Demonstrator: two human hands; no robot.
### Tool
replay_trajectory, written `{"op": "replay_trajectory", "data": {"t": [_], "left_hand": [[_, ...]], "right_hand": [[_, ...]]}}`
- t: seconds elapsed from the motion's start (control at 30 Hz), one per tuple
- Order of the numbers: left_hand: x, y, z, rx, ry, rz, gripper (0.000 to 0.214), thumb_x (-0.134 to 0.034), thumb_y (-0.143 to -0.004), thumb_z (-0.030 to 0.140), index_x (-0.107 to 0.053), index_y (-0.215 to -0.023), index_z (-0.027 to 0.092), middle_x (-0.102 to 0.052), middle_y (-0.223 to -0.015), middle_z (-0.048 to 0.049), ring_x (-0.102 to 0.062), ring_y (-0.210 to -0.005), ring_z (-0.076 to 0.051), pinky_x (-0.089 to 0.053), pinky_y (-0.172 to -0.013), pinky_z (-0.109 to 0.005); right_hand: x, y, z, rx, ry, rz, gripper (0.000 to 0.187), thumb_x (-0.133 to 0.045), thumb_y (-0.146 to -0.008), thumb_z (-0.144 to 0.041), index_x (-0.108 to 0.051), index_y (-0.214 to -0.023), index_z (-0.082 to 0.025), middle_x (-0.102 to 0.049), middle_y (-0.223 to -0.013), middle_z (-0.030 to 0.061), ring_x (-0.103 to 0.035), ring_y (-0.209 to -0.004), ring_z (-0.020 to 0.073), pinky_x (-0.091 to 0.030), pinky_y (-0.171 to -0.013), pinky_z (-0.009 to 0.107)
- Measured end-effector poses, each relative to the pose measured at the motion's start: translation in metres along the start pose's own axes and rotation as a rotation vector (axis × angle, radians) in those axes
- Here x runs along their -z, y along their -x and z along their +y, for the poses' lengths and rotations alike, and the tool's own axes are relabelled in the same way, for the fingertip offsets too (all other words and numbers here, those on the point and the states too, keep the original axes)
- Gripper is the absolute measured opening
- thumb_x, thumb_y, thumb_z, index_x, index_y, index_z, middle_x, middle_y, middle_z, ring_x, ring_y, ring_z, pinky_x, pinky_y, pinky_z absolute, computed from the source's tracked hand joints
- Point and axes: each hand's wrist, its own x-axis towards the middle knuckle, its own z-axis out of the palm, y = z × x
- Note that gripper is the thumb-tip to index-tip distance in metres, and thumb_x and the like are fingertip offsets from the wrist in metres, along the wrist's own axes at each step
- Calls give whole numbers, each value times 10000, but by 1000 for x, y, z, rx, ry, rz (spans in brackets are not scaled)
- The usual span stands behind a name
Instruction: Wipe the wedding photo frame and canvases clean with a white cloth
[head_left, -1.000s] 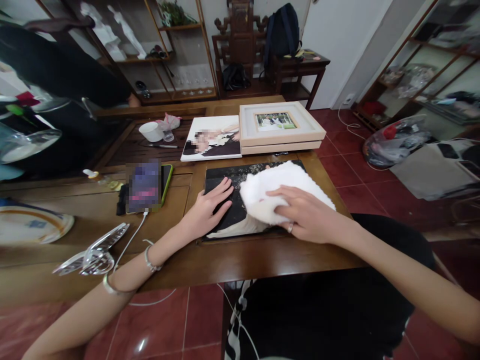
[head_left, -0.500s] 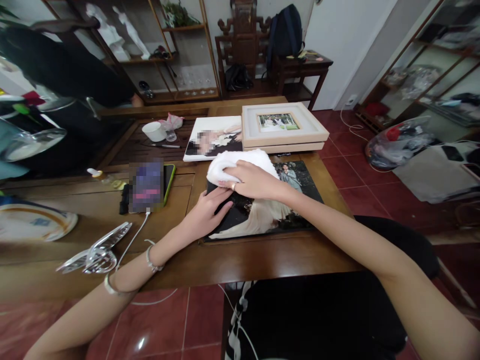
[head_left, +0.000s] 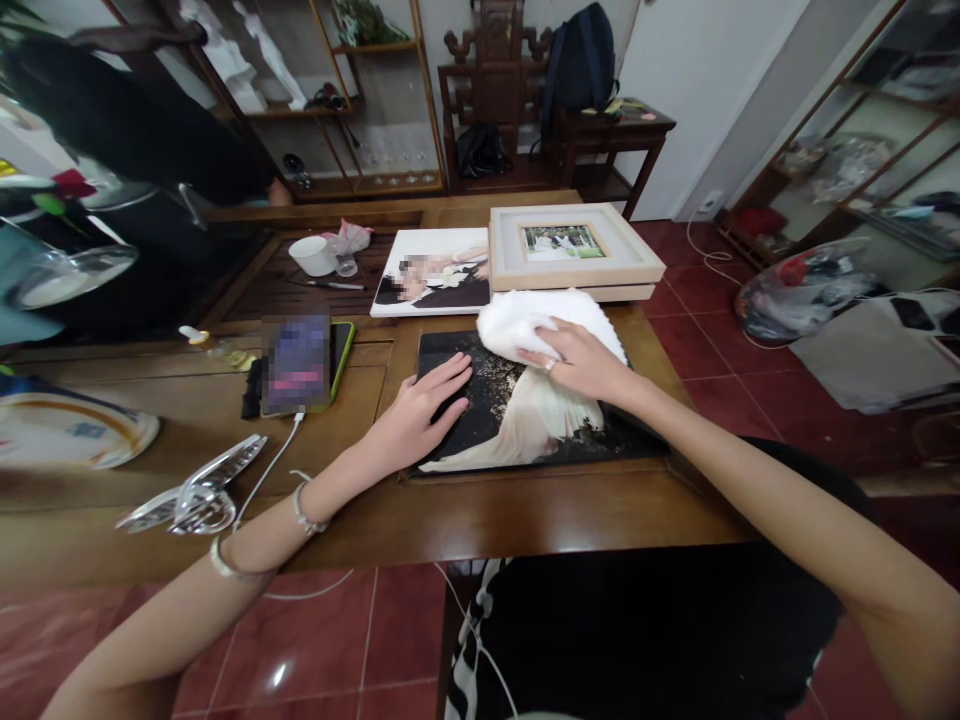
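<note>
Two hands are busy on the counter (head_left: 525,515), and both are on one big dark picture (head_left: 540,430) that lies flat near the counter's front edge. The left hand (head_left: 427,405) rests on the left side of the picture. Its grip is let go, with the fingers spread flat and pressing down, holding nothing. The right hand (head_left: 577,360) is at the far side of the picture, on top of a white cloth (head_left: 517,315). Its grip is closed softly on the cloth, bunching it under the fingers. The cloth looks fluffy, soft and very light, so I think it will squash and fold any way you grab it, and a loose handful from the top should be enough. The picture looks thin, stiff and smooth. I think it could slide on the shiny wood, so a flat palm on it is a good way to keep it in place. To lift it, the edges look like the best spot, since fingers may leave marks on the front. Just behind the picture sit a picture in a pale frame (head_left: 574,245) and another flat print (head_left: 435,275). To the left of the picture lies a phone (head_left: 300,365).
</note>
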Motion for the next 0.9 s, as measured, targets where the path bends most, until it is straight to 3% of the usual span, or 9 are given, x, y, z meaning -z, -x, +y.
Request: {"op": "replay_trajectory", "data": {"t": [0.2,0.4,0.5,0.63,0.73,0.83,0.9], "left_hand": [[0,0,-1,7,12,15,441,-380,-1016,350,-497,-1412,196,-429,-1532,-128,-349,-1446,-260,-330,-1134,-531],[-1,0,-1,14,18,8,430,-380,-1015,335,-484,-1405,187,-423,-1535,-136,-342,-1451,-256,-323,-1135,-538],[-1,-1,1,26,36,19,435,-387,-1015,343,-465,-1410,178,-419,-1536,-144,-336,-1454,-253,-300,-1150,-534],[0,0,2,41,48,10,512,-395,-1012,407,-406,-1459,156,-267,-1605,-171,-192,-1503,-286,-268,-1156,-557],[-2,-1,0,57,47,12,538,-347,-1024,433,-381,-1482,154,-261,-1608,-169,-182,-1506,-281,-262,-1162,-550],[-6,-1,-4,69,38,29,542,-313,-1031,443,-385,-1483,154,-319,-1586,-165,-226,-1495,-266,-274,-1164,-531],[-8,-2,-6,61,23,40,545,-323,-1028,441,-384,-1482,145,-333,-1578,-170,-243,-1490,-265,-284,-1161,-530]], "right_hand": [[16,29,40,-128,-22,101,335,-434,-959,-451,-607,-822,-200,-664,-939,100,-611,-897,280,-455,-814,374],[20,45,49,-156,68,99,350,-426,-942,-455,-522,-701,-219,-605,-806,96,-608,-830,292,-488,-788,415],[19,56,41,-113,122,86,315,-442,-939,-399,-541,-709,-208,-634,-909,149,-621,-949,335,-505,-842,471],[18,86,18,10,124,74,206,-486,-901,-258,-604,-744,-198,-605,-1293,190,-566,-1197,356,-475,-992,553],[16,117,-8,117,119,65,134,-545,-820,-175,-630,-735,-235,-559,-1401,147,-511,-1305,329,-401,-1110,572],[14,148,-31,226,110,61,140,-590,-758,-182,-633,-714,-309,-546,-1437,38,-446,-1377,278,-374,-1161,518],[13,161,-41,260,109,66,140,-615,-725,-180,-628,-686,-314,-535,-1448,18,-452,-1374,279,-362,-1177,490]]}}
